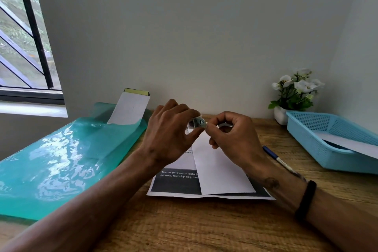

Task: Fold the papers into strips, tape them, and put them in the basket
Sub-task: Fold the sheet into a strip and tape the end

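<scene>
Landmark: folded paper (pixel 216 170), white side up, lying on a printed sheet (pixel 176 182) at the centre of the wooden table (pixel 204 227).

Far left of it: window (pixel 22 33) with dark bars; glossy teal plastic folder (pixel 61 159), a white sheet (pixel 128 108) sticking out of its far end.

Just above its far end: left hand (pixel 169 135), fingers curled, pinching a small tape roll (pixel 197 123); right hand (pixel 235 135), fingertips closed at the roll's edge, apparently picking for the tape end.

Just right: blue pen (pixel 280 159). Further right: potted white flowers (pixel 294 92); light blue basket (pixel 327 141) holding one white paper (pixel 351 143).

Risk, as judgement: nothing presses on the fold, so it may spring open; tape may stick to itself or land crooked.

Room: plain pale wall (pixel 204 27).
</scene>
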